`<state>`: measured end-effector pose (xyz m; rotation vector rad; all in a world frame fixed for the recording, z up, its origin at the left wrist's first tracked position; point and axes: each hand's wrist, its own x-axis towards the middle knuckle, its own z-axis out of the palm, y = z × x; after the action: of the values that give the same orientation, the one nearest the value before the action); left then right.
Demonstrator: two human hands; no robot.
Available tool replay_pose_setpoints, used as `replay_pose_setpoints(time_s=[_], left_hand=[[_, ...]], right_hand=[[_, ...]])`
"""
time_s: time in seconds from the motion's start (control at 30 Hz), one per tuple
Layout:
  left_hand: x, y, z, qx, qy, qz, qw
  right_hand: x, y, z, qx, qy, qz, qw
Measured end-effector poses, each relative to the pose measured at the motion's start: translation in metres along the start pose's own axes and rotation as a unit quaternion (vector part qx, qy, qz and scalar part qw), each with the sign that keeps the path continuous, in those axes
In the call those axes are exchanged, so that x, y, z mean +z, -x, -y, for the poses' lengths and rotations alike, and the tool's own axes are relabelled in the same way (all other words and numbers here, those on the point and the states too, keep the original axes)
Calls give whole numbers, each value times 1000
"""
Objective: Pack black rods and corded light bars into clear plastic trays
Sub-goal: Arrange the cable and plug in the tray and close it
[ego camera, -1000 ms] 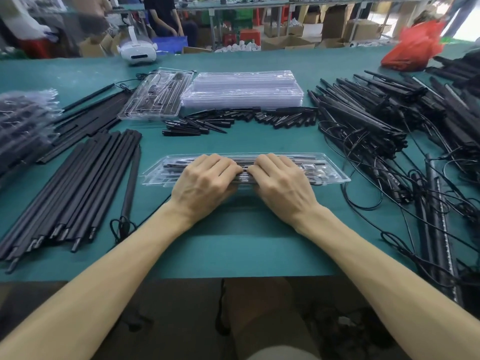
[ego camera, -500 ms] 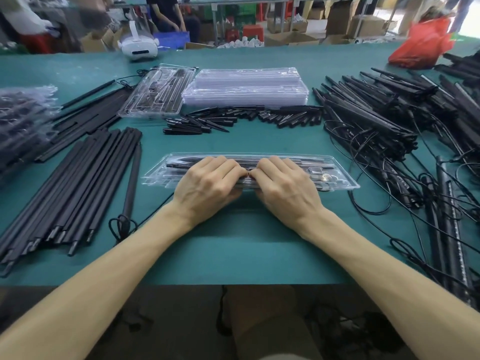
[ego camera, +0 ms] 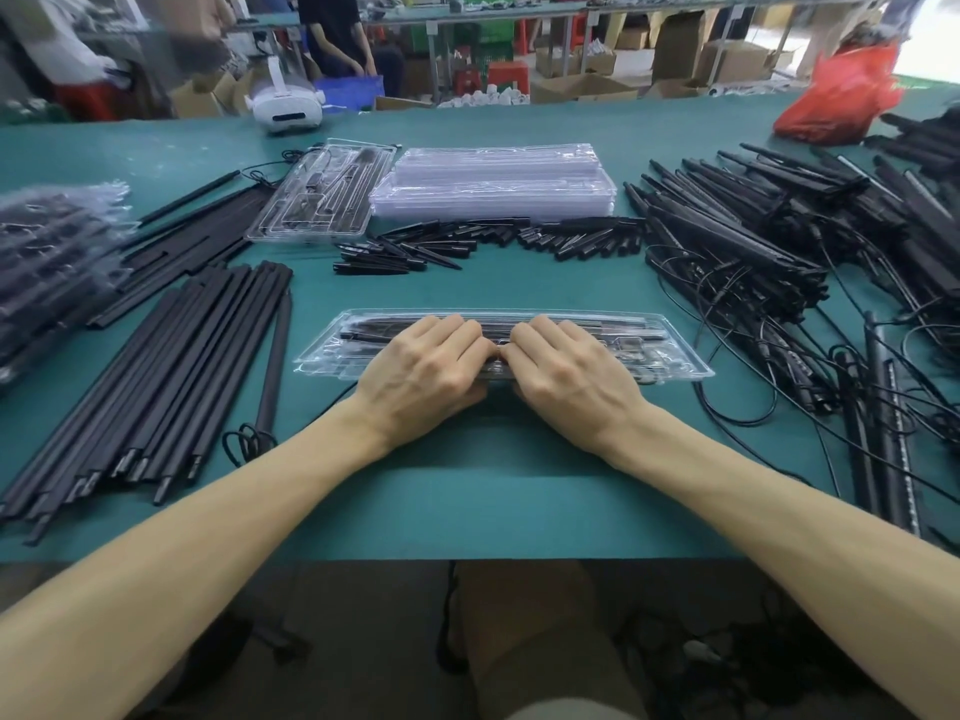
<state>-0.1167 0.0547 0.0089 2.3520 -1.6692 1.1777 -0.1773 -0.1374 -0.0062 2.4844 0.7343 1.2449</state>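
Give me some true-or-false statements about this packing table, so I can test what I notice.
1. Both the left hand and the right hand are on the clear tray nearest the person. True.
2. That tray is empty. False: black parts lie inside it.
3. The long black rods lie left of that tray. True.
4. The red bag sits at the far left of the table. False: it is at the far right.
5. The stack of clear trays lies beyond the short black pieces. True.
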Motion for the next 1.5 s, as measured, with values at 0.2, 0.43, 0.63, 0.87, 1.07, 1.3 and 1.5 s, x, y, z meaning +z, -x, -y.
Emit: replay_pose_setpoints(time_s=[0.2, 0.43, 0.63, 0.87, 1.07, 1.3, 1.5], left_hand=[[-1, 0, 0, 3, 1, 11, 1000], [-3, -1, 0, 1, 1, 19, 1000], [-4, -2, -1, 1, -19, 11, 1000], [-25, -16, 1, 0, -27, 56, 998], [-63, -41, 13, -76, 74, 117, 987], [-79, -42, 19, -73, 151, 171, 971], [-91, -47, 24, -77, 200, 187, 959]], right_hand=[[-1, 0, -1, -2, -16, 12, 1000], [-4, -1, 0, 1, -1, 17, 1000], [-3, -3, 1, 6, 13, 19, 1000], [-24, -18, -8, 6, 8, 81, 997], [-60, -59, -37, 12, -111, 205, 972], [-75, -60, -32, 53, -178, 236, 954], [-98, -68, -39, 95, -220, 232, 943]])
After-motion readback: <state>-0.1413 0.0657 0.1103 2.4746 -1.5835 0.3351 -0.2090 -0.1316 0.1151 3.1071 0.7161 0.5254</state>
